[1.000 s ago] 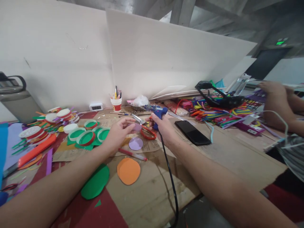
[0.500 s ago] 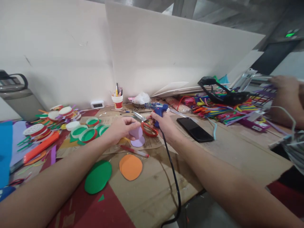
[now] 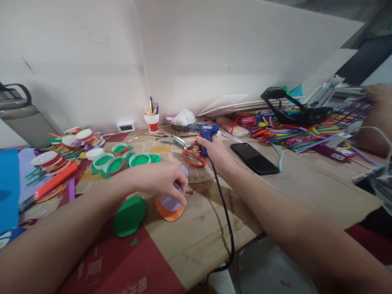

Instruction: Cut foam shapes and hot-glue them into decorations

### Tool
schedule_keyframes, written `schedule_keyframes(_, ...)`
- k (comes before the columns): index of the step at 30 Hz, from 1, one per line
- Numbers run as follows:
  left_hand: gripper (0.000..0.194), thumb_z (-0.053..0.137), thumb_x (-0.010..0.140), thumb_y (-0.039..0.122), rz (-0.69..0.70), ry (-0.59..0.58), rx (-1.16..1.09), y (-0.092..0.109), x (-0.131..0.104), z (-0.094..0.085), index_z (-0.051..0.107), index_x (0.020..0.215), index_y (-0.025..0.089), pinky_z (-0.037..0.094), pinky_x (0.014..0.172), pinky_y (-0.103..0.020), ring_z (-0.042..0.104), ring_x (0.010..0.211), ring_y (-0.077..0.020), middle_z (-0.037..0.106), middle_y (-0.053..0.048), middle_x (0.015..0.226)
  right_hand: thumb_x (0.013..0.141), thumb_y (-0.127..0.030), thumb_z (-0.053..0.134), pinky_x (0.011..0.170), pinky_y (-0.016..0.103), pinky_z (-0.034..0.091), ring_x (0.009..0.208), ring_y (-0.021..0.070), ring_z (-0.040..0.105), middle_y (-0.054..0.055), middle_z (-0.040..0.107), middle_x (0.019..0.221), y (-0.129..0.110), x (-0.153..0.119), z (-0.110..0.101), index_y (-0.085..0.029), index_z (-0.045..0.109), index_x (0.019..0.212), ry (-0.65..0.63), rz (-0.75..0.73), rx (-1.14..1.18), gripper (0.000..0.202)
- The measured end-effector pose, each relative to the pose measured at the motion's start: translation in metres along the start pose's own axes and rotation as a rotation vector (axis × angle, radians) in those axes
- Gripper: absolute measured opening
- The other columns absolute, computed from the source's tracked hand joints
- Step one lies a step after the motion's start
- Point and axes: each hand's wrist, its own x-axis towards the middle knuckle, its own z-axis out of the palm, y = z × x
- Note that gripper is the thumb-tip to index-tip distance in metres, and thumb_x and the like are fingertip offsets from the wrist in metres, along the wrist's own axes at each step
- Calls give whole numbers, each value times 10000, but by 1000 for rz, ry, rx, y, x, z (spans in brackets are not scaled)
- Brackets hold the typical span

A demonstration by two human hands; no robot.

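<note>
In the head view my left hand (image 3: 167, 181) is closed, fingers curled down on a lilac disc (image 3: 169, 203). This disc overlaps an orange disc (image 3: 174, 215); whether it rests on it I cannot tell. A second lilac piece (image 3: 184, 169) shows partly behind my knuckles. My right hand (image 3: 216, 152) grips the handle of a blue glue gun (image 3: 209, 131), nozzle pointing left, its black cord (image 3: 226, 222) running down over the table edge. Orange-handled scissors (image 3: 194, 159) lie just left of my right hand. A red pen (image 3: 190, 191) is mostly hidden by my left hand.
A green disc (image 3: 130, 216) lies near my left forearm. Green-lined rings (image 3: 114, 164) sit at left, beyond an orange cutter (image 3: 56, 179). A black phone (image 3: 254, 158) is at right, before a pile of colourful strips (image 3: 294, 136). Another person's arm (image 3: 375, 122) shows far right.
My left hand has come nearer with the lilac disc, from beside the other lilac piece to over the orange disc. The right hand keeps the glue gun almost in place; the view has shifted slightly.
</note>
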Motion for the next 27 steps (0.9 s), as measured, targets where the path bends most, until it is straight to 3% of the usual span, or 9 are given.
schedule_keyframes(3,112,741,679,364,-3,-65,44,0,-1,6,717,666,255,332,487,-253,566,580,-158,678,9,661,811,-166,618,457,184,440,529,74,525,3,667,721,0,0,0,-186,564,788,2,10,12,63)
schedule_keyframes(5,150,780,637,394,20,-50,51,0,-3,5,746,712,269,349,511,-255,594,630,-174,705,-1,725,806,-168,618,447,180,434,516,72,517,0,666,714,0,1,0,-190,563,802,0,16,12,59)
schedule_keyframes(7,215,796,622,430,44,40,30,0,-3,1,768,771,277,374,559,-256,620,697,-189,725,-11,798,802,-168,616,439,177,426,505,71,510,-4,663,704,1,2,-1,-193,564,820,-1,15,9,60)
schedule_keyframes(10,235,705,732,477,12,232,-22,-7,3,-3,770,806,264,396,610,-267,624,710,-193,726,-21,805,790,-168,628,439,174,424,508,75,513,-12,644,671,2,3,-1,-196,569,819,0,0,-4,72)
schedule_keyframes(12,234,642,789,452,-24,349,-47,-16,10,-1,764,826,255,410,640,-276,625,715,-196,724,-24,806,793,-165,624,437,173,425,511,78,515,-10,641,666,2,3,0,-194,569,808,4,-2,-12,64)
schedule_keyframes(14,197,688,740,403,-37,447,-56,-26,17,4,756,831,242,424,676,-284,630,746,-210,722,-36,836,807,-159,612,433,175,429,513,80,519,-4,649,672,2,3,0,-190,567,797,10,-5,-16,56)
schedule_keyframes(19,262,785,608,349,-38,463,20,-41,25,14,729,838,239,434,699,-302,623,781,-241,706,-58,883,816,-154,614,421,185,433,507,81,520,5,666,694,2,2,1,-190,558,763,13,-25,-46,84)
schedule_keyframes(27,158,649,754,378,-27,474,-72,-47,27,11,731,761,243,403,645,-289,601,683,-204,696,-31,749,777,-204,663,444,200,416,500,79,508,1,633,684,4,1,0,-182,578,750,-1,-21,-102,92)
